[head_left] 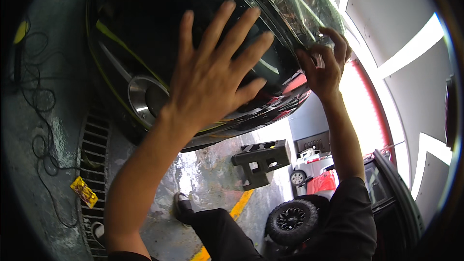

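Note:
A dark, glossy car bumper point(145, 24) fills the upper left, with a yellow-green trim line and a round lamp point(143, 97) in a bright ring low on it. Over the bumper my left hand point(212, 67) is open, its fingers spread wide; whether the palm touches the surface is hidden. At the right edge of the clear headlight point(297, 0), my right hand point(328, 67) is closed with curled fingers. A small shiny, see-through bit shows between thumb and fingers, too small to name.
A black step stool point(261, 162) stands on the wet-looking floor. Beyond it are a knobbly-treaded wheel point(292, 220) and other vehicles. On the left, a cable point(41, 96) trails near a floor drain grate point(92, 150) with a yellow packet point(84, 192) on it.

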`<state>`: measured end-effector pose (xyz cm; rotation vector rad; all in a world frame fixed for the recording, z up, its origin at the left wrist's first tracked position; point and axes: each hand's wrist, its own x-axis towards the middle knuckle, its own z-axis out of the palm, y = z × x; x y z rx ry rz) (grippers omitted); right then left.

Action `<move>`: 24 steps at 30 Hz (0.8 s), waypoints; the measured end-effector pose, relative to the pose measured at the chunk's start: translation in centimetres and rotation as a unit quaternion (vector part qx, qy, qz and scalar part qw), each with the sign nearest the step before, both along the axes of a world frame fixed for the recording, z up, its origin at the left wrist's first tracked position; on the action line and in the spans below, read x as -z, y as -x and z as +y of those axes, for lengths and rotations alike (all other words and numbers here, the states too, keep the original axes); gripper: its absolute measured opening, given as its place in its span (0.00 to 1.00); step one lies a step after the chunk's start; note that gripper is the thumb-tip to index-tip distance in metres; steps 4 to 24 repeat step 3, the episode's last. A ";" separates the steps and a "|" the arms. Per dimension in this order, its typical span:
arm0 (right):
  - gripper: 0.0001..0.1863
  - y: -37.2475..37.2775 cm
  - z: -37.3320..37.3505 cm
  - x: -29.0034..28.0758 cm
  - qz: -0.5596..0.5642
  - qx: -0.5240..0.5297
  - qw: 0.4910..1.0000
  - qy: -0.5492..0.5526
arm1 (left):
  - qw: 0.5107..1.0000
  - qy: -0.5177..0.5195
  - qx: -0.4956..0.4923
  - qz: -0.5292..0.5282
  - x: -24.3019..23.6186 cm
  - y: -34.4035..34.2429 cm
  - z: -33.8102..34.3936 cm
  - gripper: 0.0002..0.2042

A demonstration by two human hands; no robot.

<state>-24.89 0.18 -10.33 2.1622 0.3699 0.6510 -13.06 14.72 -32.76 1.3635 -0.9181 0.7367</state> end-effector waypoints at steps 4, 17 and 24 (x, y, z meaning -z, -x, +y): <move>0.15 -0.3 0.8 0.1 -0.012 0.009 1.000 -0.008 | 0.998 -0.035 0.000 -0.046 -1.3 -3.1 -0.6 0.31; 0.15 -0.3 0.8 0.1 -0.012 0.009 1.000 -0.008 | 0.998 -0.035 0.000 -0.046 -1.3 -3.1 -0.6 0.31; 0.15 -0.3 0.8 0.1 -0.012 0.009 1.000 -0.008 | 0.998 -0.035 0.000 -0.046 -1.3 -3.1 -0.6 0.31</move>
